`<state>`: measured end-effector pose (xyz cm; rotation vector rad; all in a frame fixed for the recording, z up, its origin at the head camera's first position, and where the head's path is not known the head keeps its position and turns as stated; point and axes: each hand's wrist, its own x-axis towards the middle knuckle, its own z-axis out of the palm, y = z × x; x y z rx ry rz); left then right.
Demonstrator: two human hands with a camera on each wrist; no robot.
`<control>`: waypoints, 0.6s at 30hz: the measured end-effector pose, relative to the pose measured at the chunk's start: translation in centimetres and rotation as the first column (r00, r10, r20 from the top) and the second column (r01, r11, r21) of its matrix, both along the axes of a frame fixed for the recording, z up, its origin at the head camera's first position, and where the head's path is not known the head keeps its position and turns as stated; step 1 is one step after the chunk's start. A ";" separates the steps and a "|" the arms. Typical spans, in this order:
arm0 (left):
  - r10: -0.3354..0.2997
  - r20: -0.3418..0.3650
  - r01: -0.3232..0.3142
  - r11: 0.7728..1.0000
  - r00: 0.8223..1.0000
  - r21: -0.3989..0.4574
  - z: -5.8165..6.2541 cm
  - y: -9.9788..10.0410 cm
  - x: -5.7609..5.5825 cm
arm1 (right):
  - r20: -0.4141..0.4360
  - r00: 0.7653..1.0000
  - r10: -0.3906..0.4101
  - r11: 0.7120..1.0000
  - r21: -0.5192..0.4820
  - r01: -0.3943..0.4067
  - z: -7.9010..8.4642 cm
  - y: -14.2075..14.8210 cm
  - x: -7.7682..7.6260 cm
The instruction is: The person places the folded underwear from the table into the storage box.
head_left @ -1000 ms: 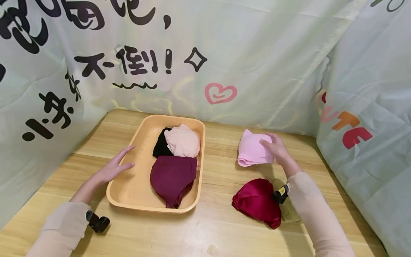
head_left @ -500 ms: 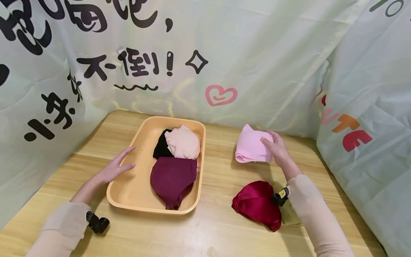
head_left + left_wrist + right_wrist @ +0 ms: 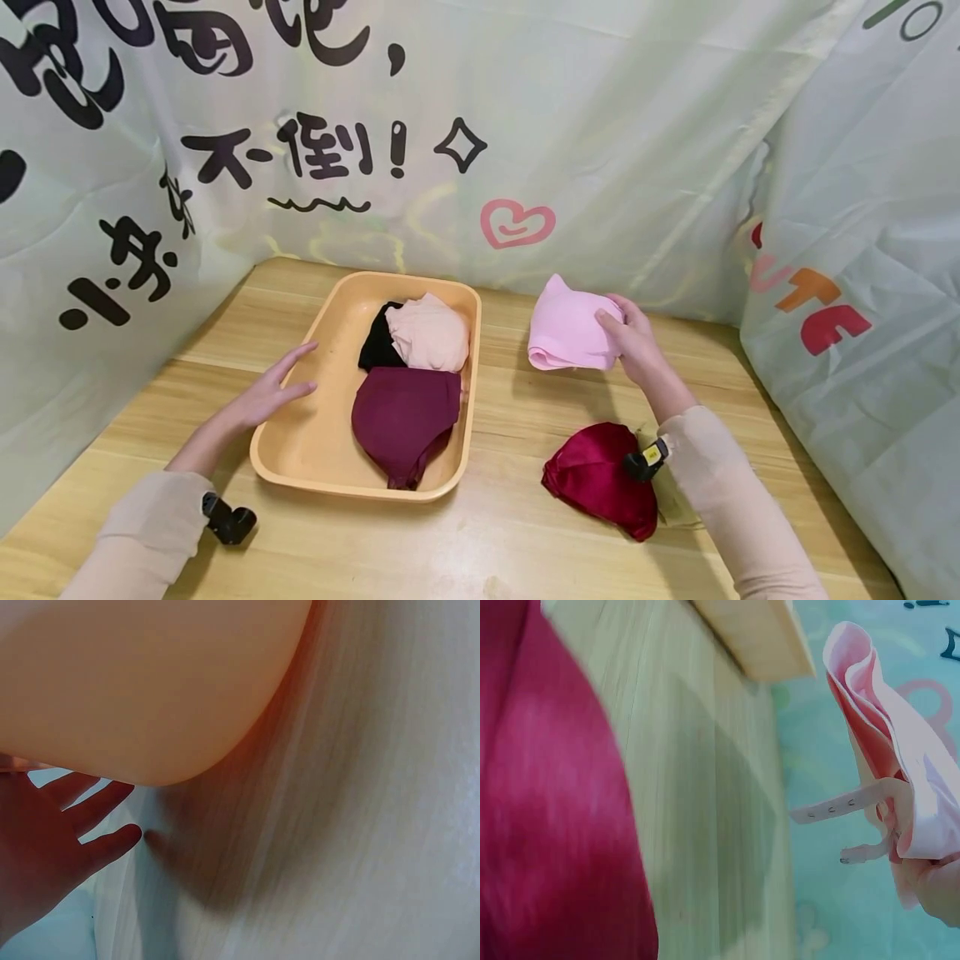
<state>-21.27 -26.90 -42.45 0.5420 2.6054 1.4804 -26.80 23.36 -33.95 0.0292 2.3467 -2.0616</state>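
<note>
My right hand (image 3: 637, 342) pinches a folded pink bra (image 3: 570, 327) by its right side, raised above the table right of the tray. In the right wrist view, its band ends (image 3: 844, 804) with small hooks and eyes dangle below the fold. My left hand (image 3: 266, 398) is at the left rim of a peach plastic tray (image 3: 311, 437), fingers spread and straight. Inside the tray's right half lie a folded plum bra (image 3: 405, 421), a pale pink folded garment (image 3: 431, 333) and a black one (image 3: 377, 342) partly hidden beneath it.
Under my right forearm, a crimson satin bra (image 3: 596, 479) lies on the wooden table (image 3: 495, 533). It partly covers an olive garment (image 3: 678, 504). A printed cloth (image 3: 615, 150) hangs behind the table and along both sides.
The pink bra has been lifted off the table by my right hand and carried left towards the tray. My left hand stays at the tray's rim.
</note>
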 end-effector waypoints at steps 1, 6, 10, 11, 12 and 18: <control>0.001 -0.001 -0.001 1.000 1.000 0.000 0.0 0.0 0.0 | 0.000 1.000 0.005 1.000 -0.012 -0.005 0.1 -0.2 0.0; 0.003 -0.006 -0.003 1.000 1.000 -0.003 -0.1 0.0 -0.1 | -0.003 1.000 0.012 0.999 -0.049 -0.012 0.3 -1.3 0.2; 0.004 0.001 -0.004 1.000 1.000 -0.003 -0.1 -0.1 -0.1 | 0.008 1.000 0.022 0.994 -0.109 -0.021 0.6 -2.2 0.3; 0.003 0.001 -0.003 1.000 1.000 -0.001 -0.1 -0.1 -0.1 | 0.009 1.000 0.026 0.992 -0.128 -0.024 0.6 -2.4 0.3; 0.002 0.003 -0.002 1.000 1.000 0.000 -0.1 -0.1 0.0 | 0.010 1.000 0.029 0.989 -0.147 -0.027 0.7 -2.7 0.3; -0.004 0.003 0.004 1.000 1.000 0.004 0.0 0.0 0.0 | 0.000 0.999 0.048 0.971 -0.236 -0.047 1.1 -4.2 0.4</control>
